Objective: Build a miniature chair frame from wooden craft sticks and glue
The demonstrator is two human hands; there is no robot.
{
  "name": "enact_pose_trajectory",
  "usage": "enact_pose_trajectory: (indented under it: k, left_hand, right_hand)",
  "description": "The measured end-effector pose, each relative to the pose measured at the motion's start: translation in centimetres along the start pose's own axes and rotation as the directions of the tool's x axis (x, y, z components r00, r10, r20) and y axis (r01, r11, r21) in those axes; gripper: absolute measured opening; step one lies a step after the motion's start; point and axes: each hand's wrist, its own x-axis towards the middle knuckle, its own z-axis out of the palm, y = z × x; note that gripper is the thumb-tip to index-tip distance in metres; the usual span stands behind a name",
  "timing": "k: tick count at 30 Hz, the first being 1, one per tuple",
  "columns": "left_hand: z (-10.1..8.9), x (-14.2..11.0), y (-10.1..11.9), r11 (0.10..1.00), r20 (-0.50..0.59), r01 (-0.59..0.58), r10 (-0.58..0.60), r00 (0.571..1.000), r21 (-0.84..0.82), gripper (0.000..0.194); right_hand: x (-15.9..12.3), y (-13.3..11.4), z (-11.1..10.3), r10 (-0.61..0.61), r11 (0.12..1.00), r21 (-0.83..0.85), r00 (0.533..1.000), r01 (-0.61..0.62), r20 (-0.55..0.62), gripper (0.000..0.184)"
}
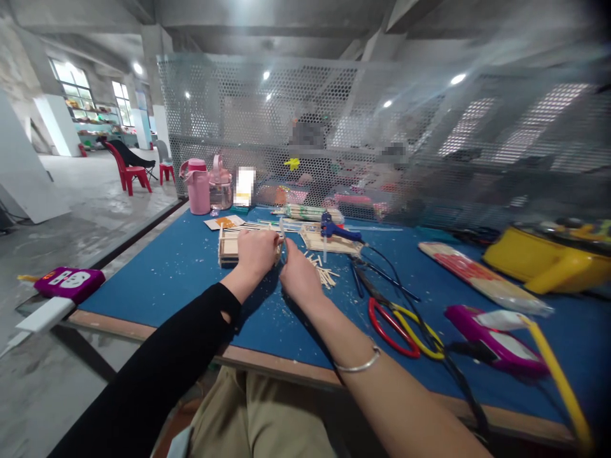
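Note:
My left hand (pixel 256 251) is closed over a small frame built of wooden sticks (pixel 228 245) on the blue table top (pixel 186 267). Close beside it, my right hand (pixel 298 273) pinches a thin wooden stick (pixel 282 236) that stands up between the two hands. Loose short sticks (pixel 324 272) lie scattered just right of my right hand. A flat panel of glued sticks (pixel 317 240) lies behind them, with a blue glue gun (pixel 334 229) resting on it.
Red and yellow scissors (pixel 398 321) and black cables lie to the right. A purple power strip (pixel 496 343), a packet of sticks (pixel 482 277) and a yellow tub (pixel 544 261) are further right. Pink jugs (pixel 198 184) stand at the back left before a perforated metal screen.

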Motion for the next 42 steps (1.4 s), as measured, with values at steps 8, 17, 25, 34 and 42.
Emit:
enact_pose_trajectory:
  k: [8, 17, 25, 34, 42]
  left_hand:
    - [0.0, 0.0, 0.1, 1.0, 0.017, -0.002, 0.002, 1.0, 0.008, 0.028]
    - [-0.2, 0.0, 0.1, 1.0, 0.02, 0.0, 0.0, 1.0, 0.007, 0.027]
    - [-0.3, 0.0, 0.2, 1.0, 0.017, -0.002, 0.001, 1.0, 0.013, 0.029]
    - [-0.4, -0.1, 0.1, 1.0, 0.01, -0.003, 0.003, 1.0, 0.027, 0.026]
    - [-0.5, -0.1, 0.2, 1.0, 0.019, 0.006, -0.007, 1.0, 0.025, 0.028]
  right_hand:
    - [1.2, 1.4, -0.3, -0.093, 0.988, 0.113, 0.99, 0.104, -0.102, 0.052]
    - [2.2, 2.5, -0.4, -0.157, 0.979, 0.124, 0.985, 0.165, -0.067, 0.052]
    - [2.4, 2.5, -0.2, -0.153, 0.981, 0.11, 0.986, 0.16, -0.07, 0.05]
    - [2.0, 2.1, 0.1, -0.141, 0.987, 0.06, 0.986, 0.146, -0.084, 0.049]
    - [2.4, 2.4, -0.3, -0.164, 0.983, 0.074, 0.983, 0.17, -0.087, 0.054]
